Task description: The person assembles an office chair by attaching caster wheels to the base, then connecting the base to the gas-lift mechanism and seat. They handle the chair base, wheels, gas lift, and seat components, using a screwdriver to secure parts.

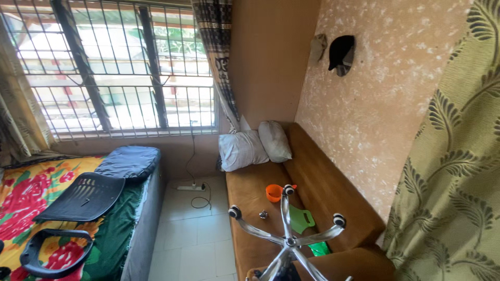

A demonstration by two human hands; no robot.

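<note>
We see a brown sofa [312, 182] bearing two pillows [253, 145], an orange cup [274, 192] — and a bed [78, 218] carrying a black chair back [86, 196].

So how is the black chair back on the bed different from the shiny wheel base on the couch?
The chair back is black, flat and slatted; the wheel base is shiny metal with spreading arms. The chair back lies flat on the flowered bed; the wheel base sits upside down on the brown couch, wheels up. Both look like office chair parts.

Bright window [109, 67] daylight, wide-angle distortion
</note>
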